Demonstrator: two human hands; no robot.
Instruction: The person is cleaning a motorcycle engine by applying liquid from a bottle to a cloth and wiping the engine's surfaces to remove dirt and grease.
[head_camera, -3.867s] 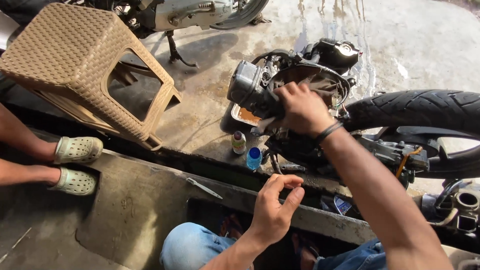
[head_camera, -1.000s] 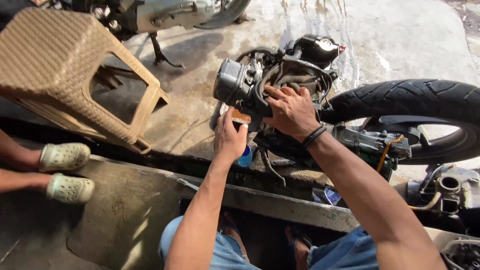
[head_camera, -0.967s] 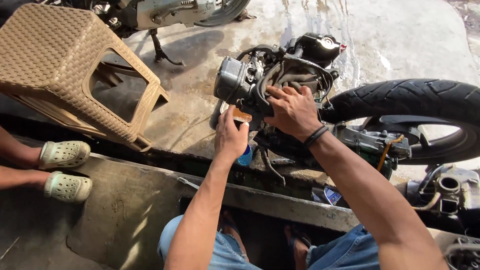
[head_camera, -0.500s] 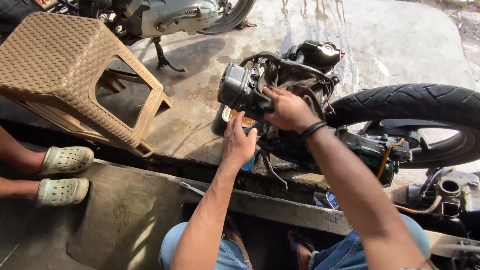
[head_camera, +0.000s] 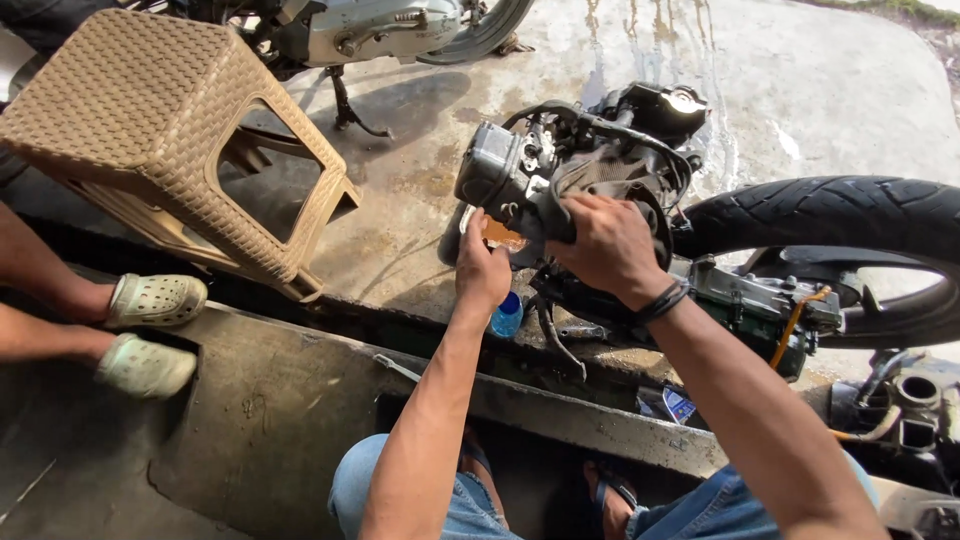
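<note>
A person's right hand (head_camera: 600, 245) is gripping the top of a greasy motorcycle engine (head_camera: 570, 185) lying on wet concrete beside a black tyre (head_camera: 830, 215). The left hand (head_camera: 483, 270) is pressing against the engine's lower side, its fingers hidden (grip unclear), just above a blue-capped bottle (head_camera: 507, 315). A tan woven stool (head_camera: 150, 130) is tilting at far left.

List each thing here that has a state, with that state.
Engine assembly: on the concrete, gripped by both hands.
Left hand: pressed against its lower left side.
Right hand: closed over its middle.
Stool: tipped over.
Tyre: lying flat.
</note>
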